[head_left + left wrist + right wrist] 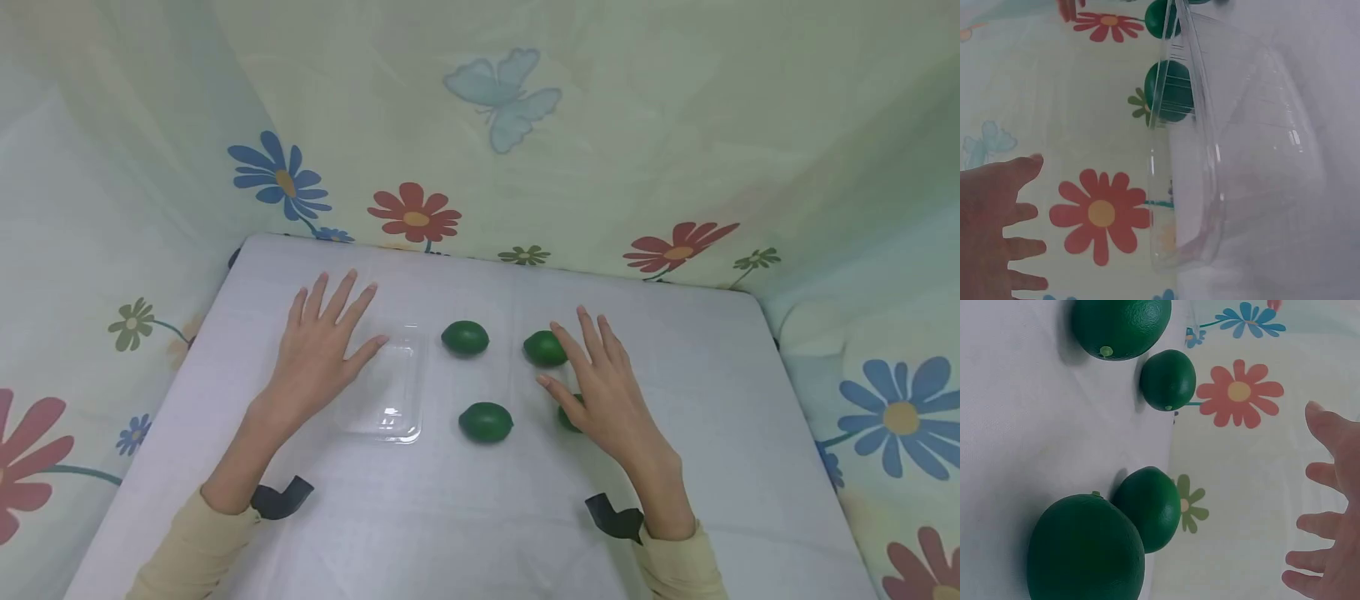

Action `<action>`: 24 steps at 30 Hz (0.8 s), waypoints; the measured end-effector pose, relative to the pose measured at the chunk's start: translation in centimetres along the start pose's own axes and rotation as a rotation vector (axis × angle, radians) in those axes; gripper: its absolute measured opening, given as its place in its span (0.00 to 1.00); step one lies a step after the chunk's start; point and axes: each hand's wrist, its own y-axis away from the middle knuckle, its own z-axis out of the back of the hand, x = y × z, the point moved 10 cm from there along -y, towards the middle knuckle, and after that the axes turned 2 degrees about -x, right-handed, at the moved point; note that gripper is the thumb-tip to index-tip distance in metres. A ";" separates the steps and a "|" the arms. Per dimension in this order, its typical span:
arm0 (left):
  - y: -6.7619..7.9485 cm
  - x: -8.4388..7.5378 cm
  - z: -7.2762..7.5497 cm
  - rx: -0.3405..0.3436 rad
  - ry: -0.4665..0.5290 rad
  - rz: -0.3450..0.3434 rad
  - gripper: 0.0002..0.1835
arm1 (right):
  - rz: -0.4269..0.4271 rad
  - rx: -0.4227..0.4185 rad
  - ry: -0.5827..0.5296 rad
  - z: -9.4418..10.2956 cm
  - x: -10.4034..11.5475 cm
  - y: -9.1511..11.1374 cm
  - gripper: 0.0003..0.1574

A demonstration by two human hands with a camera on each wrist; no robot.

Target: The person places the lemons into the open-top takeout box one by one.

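Left hand (311, 362) is just hovering, fingers spread wide, clear tray (401, 392) sitting under its thumb. Right hand (611, 396) is doing the same, two green limes (543, 350) lying below its fingers, another pair (486, 422) sitting between hands.

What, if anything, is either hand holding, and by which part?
Nothing is held: the left hand is spread open near the clear plastic container, the right hand likewise near the green limes.
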 end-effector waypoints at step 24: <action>5.6 7.7 -6.5 0.289 0.401 0.500 0.34 | -0.008 -0.019 -0.028 0.0 -0.1 0.2 0.47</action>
